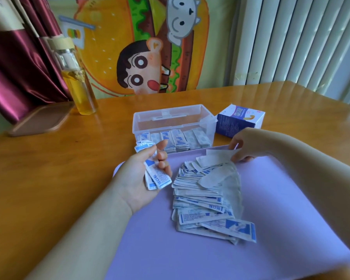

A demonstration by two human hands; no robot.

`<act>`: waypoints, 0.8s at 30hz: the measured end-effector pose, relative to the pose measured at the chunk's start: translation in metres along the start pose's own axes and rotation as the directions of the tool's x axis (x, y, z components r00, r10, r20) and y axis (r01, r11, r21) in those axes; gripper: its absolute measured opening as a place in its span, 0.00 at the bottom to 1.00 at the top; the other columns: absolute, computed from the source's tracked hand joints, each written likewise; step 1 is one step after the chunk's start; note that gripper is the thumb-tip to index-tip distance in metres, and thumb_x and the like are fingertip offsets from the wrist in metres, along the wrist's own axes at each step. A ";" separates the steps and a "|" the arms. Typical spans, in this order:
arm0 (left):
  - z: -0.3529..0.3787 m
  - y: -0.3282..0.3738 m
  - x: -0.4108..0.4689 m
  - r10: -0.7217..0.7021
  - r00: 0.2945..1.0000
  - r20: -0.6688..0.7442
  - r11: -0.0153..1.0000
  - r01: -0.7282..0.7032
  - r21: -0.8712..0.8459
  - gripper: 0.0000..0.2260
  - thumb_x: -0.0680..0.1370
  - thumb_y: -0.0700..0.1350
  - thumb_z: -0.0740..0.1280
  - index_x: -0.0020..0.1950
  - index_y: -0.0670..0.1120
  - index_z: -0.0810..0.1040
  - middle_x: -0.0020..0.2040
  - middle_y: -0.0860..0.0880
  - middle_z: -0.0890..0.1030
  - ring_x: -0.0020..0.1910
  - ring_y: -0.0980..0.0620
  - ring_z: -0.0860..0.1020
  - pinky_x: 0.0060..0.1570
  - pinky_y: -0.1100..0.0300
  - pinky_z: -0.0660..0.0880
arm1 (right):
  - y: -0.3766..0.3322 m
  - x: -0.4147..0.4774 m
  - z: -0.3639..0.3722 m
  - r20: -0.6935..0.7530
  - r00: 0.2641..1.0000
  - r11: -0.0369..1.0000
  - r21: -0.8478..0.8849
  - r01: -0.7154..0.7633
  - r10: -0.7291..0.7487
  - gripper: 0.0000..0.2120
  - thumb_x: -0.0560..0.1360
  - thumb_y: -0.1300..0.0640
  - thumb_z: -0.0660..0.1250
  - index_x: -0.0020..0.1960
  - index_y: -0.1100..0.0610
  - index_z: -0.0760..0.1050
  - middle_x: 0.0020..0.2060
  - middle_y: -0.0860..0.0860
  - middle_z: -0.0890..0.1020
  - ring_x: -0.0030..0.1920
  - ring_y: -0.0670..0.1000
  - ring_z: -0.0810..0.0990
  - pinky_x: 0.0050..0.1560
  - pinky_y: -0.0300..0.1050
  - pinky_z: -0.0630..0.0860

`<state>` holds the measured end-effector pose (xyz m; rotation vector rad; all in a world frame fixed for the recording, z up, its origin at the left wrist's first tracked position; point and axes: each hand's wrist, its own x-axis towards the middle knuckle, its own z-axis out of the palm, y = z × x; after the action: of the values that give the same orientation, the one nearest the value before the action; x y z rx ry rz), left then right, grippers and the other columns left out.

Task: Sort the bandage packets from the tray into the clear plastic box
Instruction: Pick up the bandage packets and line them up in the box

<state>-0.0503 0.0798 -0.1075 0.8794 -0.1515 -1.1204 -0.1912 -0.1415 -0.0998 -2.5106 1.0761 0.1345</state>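
Left hand (141, 174): clutches packet bundle (153, 174) | right hand (243, 145): pinches top packet (218, 155), frame centre | we should lift singly, stack aligned.

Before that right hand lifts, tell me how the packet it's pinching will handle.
Probably floppy: the packet bends upward between the right hand fingers. Likely very light, being thin and flat. It may slide off the loose pile easily.

You're in a home room: wooden table (49, 168), cartoon burger wall cloth (133, 47), maroon satin curtain (14, 77), white radiator (295, 41) behind
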 end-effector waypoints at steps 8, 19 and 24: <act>-0.001 -0.002 -0.001 -0.102 0.992 0.068 0.992 0.097 0.078 0.08 0.78 0.49 0.62 0.53 0.47 0.76 0.33 0.52 0.71 0.23 0.58 0.62 0.21 0.69 0.62 | -0.038 -0.042 0.013 -0.752 0.591 0.825 0.115 0.553 -0.291 0.06 0.69 0.69 0.68 0.38 0.59 0.77 0.35 0.50 0.77 0.35 0.48 0.74 0.37 0.31 0.69; 0.004 -0.005 -0.009 -0.012 0.980 0.198 0.987 -0.021 0.162 0.26 0.68 0.56 0.66 0.62 0.45 0.77 0.36 0.53 0.78 0.27 0.59 0.63 0.26 0.69 0.59 | -0.068 -0.058 0.050 -0.688 0.179 0.538 -0.351 0.767 -0.703 0.06 0.73 0.63 0.67 0.41 0.62 0.82 0.37 0.55 0.76 0.37 0.52 0.73 0.38 0.40 0.71; 0.003 0.000 -0.005 0.007 0.996 0.091 0.998 -0.013 0.066 0.16 0.72 0.54 0.66 0.56 0.47 0.73 0.34 0.53 0.74 0.24 0.59 0.62 0.22 0.71 0.59 | -0.063 -0.054 0.039 -0.754 0.238 0.611 -0.261 0.747 -0.613 0.07 0.72 0.63 0.66 0.43 0.57 0.83 0.39 0.52 0.75 0.39 0.50 0.74 0.39 0.43 0.73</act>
<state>-0.0542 0.0824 -0.1040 0.8863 -0.2699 -1.1517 -0.1816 -0.0503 -0.1014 -2.6247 0.0106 -1.4189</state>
